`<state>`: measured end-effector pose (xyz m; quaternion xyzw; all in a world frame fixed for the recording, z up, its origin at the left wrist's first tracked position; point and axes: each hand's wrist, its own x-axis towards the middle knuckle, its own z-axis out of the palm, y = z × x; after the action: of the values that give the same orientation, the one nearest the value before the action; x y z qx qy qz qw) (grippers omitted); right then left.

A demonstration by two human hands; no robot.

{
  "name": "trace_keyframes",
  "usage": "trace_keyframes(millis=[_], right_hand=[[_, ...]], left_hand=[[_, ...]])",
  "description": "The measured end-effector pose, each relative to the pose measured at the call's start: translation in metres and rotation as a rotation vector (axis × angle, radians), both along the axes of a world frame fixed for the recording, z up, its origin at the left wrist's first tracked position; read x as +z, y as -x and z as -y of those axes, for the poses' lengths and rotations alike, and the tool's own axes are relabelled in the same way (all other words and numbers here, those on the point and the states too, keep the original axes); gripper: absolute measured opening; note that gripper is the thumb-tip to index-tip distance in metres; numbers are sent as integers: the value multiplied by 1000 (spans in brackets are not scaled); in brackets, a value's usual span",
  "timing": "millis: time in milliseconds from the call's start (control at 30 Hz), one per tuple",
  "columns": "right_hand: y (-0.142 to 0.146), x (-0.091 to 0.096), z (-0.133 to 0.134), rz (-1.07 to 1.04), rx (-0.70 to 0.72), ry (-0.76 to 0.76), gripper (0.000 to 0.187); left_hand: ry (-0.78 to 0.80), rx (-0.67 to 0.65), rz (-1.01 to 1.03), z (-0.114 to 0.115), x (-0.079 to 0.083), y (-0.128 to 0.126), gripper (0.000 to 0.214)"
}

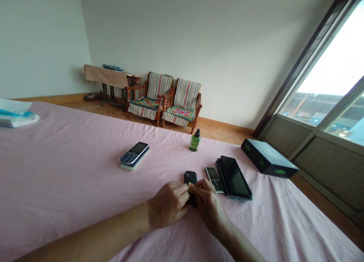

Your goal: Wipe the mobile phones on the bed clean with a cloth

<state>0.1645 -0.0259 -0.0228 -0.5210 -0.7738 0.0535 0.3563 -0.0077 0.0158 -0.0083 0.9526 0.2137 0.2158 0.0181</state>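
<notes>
A black mobile phone (190, 176) lies back side up on the pink sheet, its camera lens showing near the top. Over its lower half, my left hand (170, 204) is closed, with curled fingers against the phone's left side. My right hand (209, 201) comes from the other side and pinches a small tan piece (190, 185) over the phone's back. The fingertips of both hands meet there, and what the tan piece is cannot be made out. Just right of my right hand are a silver keypad phone (214, 178) and a black tablet (235, 176) resting on a dark cover or another flat device.
A blue keypad phone (134, 152) sits on a pale flat thing to the left. Beyond my hands stands a green spray bottle (195, 141). A black box (269, 157) is at the right edge, a white-and-blue packet (17, 116) far left. Two chairs (182, 102) stand behind.
</notes>
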Motion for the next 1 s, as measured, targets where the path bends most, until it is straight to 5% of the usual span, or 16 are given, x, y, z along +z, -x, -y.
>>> trace_keyframes(millis=[200,367,600,867,1000], right_hand=[[-3,0,-49,45,-80,-59,30],[-2,-1,-65,53,-19,-66,33],[0,8,-31,39,127,-20,32],[-3,-17,28,-138,137,54,32],[-11,-11,25,-214,39,28,31]], left_hand=[[6,16,-1,0,-3,1,11],[-5,41,5,2,-3,2,13],[63,39,101,3,-3,2,11],[146,178,137,3,0,2,20],[240,155,162,-1,2,3,20]])
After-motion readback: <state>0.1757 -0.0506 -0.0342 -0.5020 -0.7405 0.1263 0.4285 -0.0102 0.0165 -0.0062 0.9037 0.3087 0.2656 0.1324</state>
